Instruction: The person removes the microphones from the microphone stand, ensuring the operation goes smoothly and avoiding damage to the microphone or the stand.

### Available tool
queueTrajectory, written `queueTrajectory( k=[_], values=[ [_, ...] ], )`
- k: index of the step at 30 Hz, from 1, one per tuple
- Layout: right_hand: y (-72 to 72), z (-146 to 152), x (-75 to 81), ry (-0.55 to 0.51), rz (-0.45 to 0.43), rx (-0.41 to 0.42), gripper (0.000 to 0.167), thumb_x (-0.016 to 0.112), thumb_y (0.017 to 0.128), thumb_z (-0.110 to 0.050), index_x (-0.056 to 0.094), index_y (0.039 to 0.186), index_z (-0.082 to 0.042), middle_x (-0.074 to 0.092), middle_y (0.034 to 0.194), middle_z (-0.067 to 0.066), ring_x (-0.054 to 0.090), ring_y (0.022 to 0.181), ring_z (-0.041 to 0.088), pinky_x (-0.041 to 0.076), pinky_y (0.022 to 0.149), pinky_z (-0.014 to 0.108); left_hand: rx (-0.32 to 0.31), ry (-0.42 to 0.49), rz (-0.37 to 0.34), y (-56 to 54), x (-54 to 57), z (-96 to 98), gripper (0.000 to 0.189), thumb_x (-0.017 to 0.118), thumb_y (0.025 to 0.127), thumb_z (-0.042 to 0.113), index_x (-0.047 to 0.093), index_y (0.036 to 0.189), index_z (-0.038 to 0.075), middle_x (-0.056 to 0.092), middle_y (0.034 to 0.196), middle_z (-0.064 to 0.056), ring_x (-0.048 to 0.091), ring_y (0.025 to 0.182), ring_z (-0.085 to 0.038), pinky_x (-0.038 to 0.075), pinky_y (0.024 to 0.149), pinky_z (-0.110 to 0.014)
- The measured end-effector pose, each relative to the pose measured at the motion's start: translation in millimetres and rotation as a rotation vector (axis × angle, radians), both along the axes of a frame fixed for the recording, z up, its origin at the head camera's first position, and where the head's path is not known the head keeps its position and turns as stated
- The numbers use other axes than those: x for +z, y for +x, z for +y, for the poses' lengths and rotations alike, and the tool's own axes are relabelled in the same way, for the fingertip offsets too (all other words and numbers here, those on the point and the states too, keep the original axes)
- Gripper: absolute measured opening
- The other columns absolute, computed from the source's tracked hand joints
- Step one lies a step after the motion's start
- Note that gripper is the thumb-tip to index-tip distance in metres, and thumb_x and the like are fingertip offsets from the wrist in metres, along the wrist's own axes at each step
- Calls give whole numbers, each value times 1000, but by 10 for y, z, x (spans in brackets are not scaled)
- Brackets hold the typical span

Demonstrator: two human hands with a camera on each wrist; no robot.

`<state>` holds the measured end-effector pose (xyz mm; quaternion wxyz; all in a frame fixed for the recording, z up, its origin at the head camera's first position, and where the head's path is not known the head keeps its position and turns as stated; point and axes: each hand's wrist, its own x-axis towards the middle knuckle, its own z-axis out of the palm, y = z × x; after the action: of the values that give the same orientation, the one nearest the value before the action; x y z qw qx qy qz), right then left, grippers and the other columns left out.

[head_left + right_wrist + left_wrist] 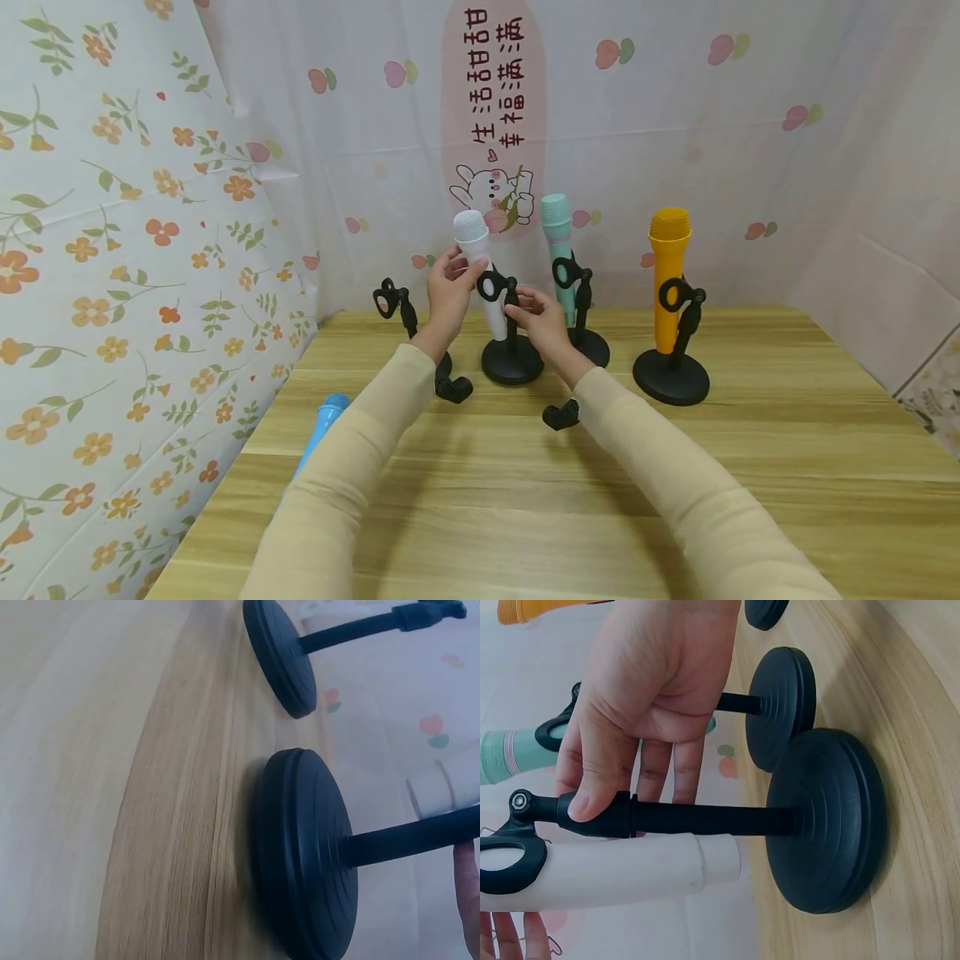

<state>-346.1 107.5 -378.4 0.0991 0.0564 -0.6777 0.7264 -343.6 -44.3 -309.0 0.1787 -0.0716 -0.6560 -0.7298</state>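
Observation:
My left hand [448,292] holds a white microphone [471,229] just below its mesh head, thumb in front and fingers behind. The microphone leans along a black desktop stand [512,362], its body in the ring clip [514,862] at the stand's top. With my right hand [543,321] I grip the stand's upright, the thumb pressing on the collar under the clip in the left wrist view. The white tail end [720,859] hangs above the round base [825,821], which stands on the table. Only part of my right hand [469,900] shows in the right wrist view.
A teal microphone [557,221] and a yellow one [667,267] sit in black stands to the right. Another stand [408,312], with nothing in its clip, is left of my hands. A blue microphone [318,429] lies partly behind my left sleeve. Patterned cloth [675,167] hangs behind.

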Motion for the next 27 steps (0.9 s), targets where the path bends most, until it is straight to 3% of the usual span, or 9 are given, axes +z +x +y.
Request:
queueTrajectory(
  k=[7,27],
  values=[
    [88,52,52,27,-24,8,42,72,89,-10,60,129,-5,58,115,13,58,106,25,53,89,36,-29,-3,6,80,41,-20,48,76,87,20,57,130,8,62,111,-10,60,98,-21,54,84,-32],
    [434,188,145,19,-24,42,43,74,87,-6,60,127,-4,61,108,10,60,99,20,54,87,38,-125,-52,28,363,135,-30,46,75,88,21,58,129,8,63,113,-11,62,100,-23,54,85,-36]
  ],
)
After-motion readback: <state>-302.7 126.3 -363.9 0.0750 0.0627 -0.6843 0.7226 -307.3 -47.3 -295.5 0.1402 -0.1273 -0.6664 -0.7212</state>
